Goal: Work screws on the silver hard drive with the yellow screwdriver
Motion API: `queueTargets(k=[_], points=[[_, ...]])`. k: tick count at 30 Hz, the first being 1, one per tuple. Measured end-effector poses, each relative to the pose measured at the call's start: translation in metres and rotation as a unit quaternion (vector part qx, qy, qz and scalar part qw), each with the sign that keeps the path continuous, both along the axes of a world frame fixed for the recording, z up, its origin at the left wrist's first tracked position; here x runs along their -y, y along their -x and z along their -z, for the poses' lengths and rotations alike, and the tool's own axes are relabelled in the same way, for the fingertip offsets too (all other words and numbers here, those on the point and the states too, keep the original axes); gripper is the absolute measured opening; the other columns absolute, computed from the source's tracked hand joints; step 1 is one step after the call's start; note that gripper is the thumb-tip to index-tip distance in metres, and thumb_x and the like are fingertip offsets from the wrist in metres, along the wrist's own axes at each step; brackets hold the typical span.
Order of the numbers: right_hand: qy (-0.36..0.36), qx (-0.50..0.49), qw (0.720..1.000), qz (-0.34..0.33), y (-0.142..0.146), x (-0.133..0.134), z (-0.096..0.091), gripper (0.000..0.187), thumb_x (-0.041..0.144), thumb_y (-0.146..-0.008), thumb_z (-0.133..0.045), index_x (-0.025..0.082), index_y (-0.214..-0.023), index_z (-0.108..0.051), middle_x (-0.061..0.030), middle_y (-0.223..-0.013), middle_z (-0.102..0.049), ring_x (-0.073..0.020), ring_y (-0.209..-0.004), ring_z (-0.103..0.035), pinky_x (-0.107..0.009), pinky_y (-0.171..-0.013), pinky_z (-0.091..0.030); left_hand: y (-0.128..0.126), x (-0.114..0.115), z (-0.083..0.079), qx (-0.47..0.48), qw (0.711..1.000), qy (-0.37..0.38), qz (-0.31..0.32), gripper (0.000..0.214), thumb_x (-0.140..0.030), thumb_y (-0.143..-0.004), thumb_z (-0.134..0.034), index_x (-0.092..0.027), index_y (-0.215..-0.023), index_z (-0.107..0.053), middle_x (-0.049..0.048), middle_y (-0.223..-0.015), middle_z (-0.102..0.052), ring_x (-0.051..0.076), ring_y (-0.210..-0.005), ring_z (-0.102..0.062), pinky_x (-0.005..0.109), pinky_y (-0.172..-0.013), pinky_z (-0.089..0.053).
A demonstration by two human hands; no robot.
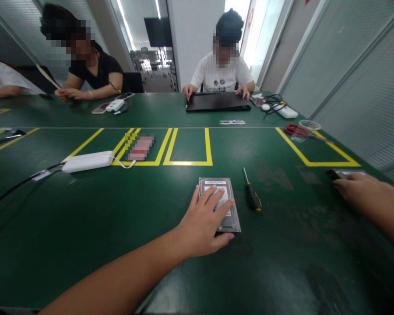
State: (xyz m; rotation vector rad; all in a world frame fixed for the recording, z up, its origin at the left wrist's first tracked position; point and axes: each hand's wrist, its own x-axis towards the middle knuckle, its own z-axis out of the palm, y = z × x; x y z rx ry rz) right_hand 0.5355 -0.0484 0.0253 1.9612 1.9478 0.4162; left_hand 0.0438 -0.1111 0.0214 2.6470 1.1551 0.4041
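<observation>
My left hand (203, 218) lies over a silver hard drive (234, 221) on the green table. Its fingers are spread across the labelled top, and the thumb rests by the near edge. Just right of the drive lies a screwdriver (252, 194) with a black and yellow handle, its tip pointing away from me. Far to the right, my right hand (357, 188) is closed around a flat dark object (333, 174) with a silvery top. The hand covers most of that object, so I cannot tell its kind.
Yellow tape outlines (188, 163) mark the table. A white power strip (88, 162) and a phone (142, 148) lie left. Red-handled scissors (297, 130) lie at right beside a clear round item. Across the table, a person (221, 74) handles a black flat panel (216, 101); others sit left.
</observation>
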Motion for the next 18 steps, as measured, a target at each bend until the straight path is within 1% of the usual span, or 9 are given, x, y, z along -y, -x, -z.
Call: queueTargets(k=[4,9,13,18], points=[[0.002,0.011,1.0,0.014,0.002,0.0,-0.002,0.034,0.029,-0.097,-0.039,0.019,-0.096,-0.072,-0.0148,-0.105,-0.065,-0.0265,-0.09,-0.064,-0.035,-0.069,-0.046,0.0,0.0,0.001,0.0,1.0,-0.003,-0.001,0.079,-0.055,-0.082,-0.066,-0.025,-0.149,-0.039,0.014,-0.158,-0.035,0.039,-0.147,-0.025,0.068,-0.12,-0.007],[0.003,0.015,1.0,0.009,0.008,0.001,-0.004,0.035,0.028,-0.098,-0.037,0.017,-0.097,-0.07,-0.0147,-0.107,-0.064,-0.0257,-0.089,-0.065,-0.035,-0.068,-0.046,0.0,0.0,0.001,-0.007,1.0,-0.006,-0.001,0.079,-0.056,-0.082,-0.065,-0.025,-0.15,-0.039,0.0145,-0.158,-0.034,0.038,-0.147,-0.025,0.067,-0.12,-0.008],[0.009,0.023,1.0,0.012,0.016,0.005,-0.009,0.035,0.027,-0.099,-0.035,0.017,-0.097,-0.069,-0.0146,-0.107,-0.064,-0.0262,-0.089,-0.064,-0.035,-0.068,-0.046,0.0,-0.001,0.001,-0.005,1.0,-0.007,0.001,0.079,-0.056,-0.082,-0.065,-0.025,-0.15,-0.039,0.0144,-0.158,-0.034,0.039,-0.147,-0.025,0.067,-0.12,-0.008],[0.012,0.021,1.0,0.016,0.023,0.007,-0.015,0.036,0.026,-0.1,-0.033,0.017,-0.098,-0.068,-0.0146,-0.109,-0.063,-0.0268,-0.091,-0.064,-0.036,-0.07,-0.046,0.001,0.0,0.0,-0.002,1.0,-0.005,0.002,0.079,-0.055,-0.081,-0.066,-0.025,-0.15,-0.039,0.014,-0.157,-0.035,0.039,-0.147,-0.025,0.068,-0.12,-0.007]])
